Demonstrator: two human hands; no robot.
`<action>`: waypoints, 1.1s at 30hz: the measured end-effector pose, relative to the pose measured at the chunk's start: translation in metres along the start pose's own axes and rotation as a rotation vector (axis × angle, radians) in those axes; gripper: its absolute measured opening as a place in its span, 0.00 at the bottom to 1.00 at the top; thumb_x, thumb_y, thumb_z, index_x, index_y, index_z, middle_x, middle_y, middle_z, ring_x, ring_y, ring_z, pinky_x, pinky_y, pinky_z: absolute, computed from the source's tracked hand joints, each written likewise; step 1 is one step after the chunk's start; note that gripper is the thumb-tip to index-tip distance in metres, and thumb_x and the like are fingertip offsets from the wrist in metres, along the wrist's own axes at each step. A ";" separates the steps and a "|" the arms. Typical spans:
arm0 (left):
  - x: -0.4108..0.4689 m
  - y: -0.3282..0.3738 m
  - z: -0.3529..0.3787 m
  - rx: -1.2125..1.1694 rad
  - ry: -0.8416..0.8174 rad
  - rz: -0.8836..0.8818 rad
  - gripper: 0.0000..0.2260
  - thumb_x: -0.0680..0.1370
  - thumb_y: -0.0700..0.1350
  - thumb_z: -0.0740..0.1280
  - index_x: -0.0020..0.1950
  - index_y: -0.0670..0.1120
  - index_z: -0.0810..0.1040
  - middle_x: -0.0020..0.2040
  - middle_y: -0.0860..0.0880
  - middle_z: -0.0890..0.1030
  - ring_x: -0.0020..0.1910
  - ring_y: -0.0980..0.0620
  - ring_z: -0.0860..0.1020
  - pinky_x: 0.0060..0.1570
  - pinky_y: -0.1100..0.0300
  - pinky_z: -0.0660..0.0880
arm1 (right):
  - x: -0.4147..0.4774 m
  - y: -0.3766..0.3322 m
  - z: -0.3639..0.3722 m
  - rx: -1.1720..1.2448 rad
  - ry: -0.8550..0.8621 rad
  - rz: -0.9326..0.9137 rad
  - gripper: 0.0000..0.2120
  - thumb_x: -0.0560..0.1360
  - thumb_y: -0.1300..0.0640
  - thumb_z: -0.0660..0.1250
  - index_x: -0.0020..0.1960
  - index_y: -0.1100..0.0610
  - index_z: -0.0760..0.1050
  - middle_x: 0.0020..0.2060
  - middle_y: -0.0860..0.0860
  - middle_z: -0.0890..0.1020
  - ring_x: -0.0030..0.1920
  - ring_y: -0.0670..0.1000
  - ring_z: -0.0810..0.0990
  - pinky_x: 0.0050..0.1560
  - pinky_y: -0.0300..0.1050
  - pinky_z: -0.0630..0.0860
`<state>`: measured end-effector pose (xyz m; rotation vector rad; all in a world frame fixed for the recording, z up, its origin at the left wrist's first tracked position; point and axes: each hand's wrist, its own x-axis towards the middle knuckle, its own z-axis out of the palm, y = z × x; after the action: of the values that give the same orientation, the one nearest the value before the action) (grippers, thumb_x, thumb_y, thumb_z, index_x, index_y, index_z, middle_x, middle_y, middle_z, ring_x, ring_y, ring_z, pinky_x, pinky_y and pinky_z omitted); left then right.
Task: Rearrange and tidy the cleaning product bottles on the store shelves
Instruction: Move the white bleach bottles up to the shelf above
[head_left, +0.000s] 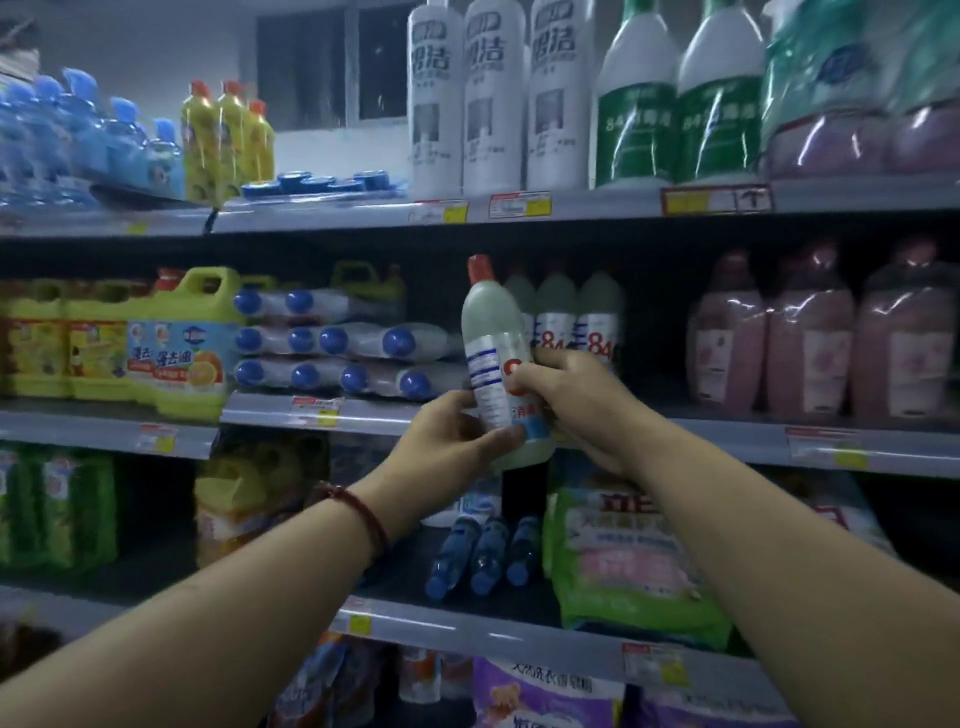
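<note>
- Before the middle shelf (363, 413), at the centre of our view, we hold a pale bottle with a red cap (496, 353) clear of the board, its cap tipped slightly toward eleven o'clock.
- Our left hand (457, 436) comes in from seven o'clock and curls round the bottle's lower part, the thumb lying across the front near the base.
- Our right hand (566, 395) grips it from four o'clock, fingers wrapped over the label.
- A red cord bracelet (358, 506) sits on our left wrist.
- At two o'clock of the held bottle, just behind it, bottles marked 84 (576, 322) stand upright on the same shelf.
- At nine o'clock, blue-capped bottles (337, 343) lie stacked on their sides, caps toward us; beyond them stand yellow-green jugs (192, 338).
- At three o'clock, well apart, stand pink bottles (810, 338).
- At twelve o'clock, on the shelf above, stand tall white bottles (488, 98); green-labelled bottles (675, 104) stand at one o'clock.
</note>
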<state>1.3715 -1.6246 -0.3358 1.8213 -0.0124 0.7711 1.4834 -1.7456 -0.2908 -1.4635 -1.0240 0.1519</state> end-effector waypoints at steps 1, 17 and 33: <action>0.009 -0.004 0.009 0.020 0.014 0.021 0.14 0.77 0.40 0.74 0.61 0.43 0.78 0.52 0.43 0.86 0.51 0.47 0.86 0.53 0.50 0.83 | 0.004 0.004 -0.007 -0.001 0.028 0.012 0.09 0.73 0.59 0.68 0.50 0.61 0.83 0.46 0.61 0.86 0.48 0.61 0.86 0.52 0.60 0.82; 0.145 -0.005 0.056 0.024 0.023 0.068 0.09 0.78 0.42 0.74 0.57 0.44 0.83 0.48 0.45 0.87 0.47 0.48 0.86 0.48 0.58 0.81 | 0.090 0.034 -0.095 0.112 0.265 -0.110 0.13 0.74 0.59 0.76 0.57 0.61 0.82 0.46 0.54 0.87 0.46 0.51 0.87 0.41 0.42 0.81; 0.174 -0.058 0.073 0.546 0.277 0.373 0.04 0.80 0.42 0.67 0.49 0.43 0.80 0.45 0.45 0.83 0.45 0.48 0.81 0.48 0.49 0.79 | 0.119 0.089 -0.096 -0.642 0.492 -0.168 0.35 0.66 0.36 0.76 0.63 0.52 0.69 0.57 0.53 0.78 0.53 0.53 0.81 0.49 0.51 0.81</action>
<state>1.5658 -1.6033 -0.3099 2.2383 0.0440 1.3915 1.6585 -1.7231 -0.2906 -1.8457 -0.8087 -0.6863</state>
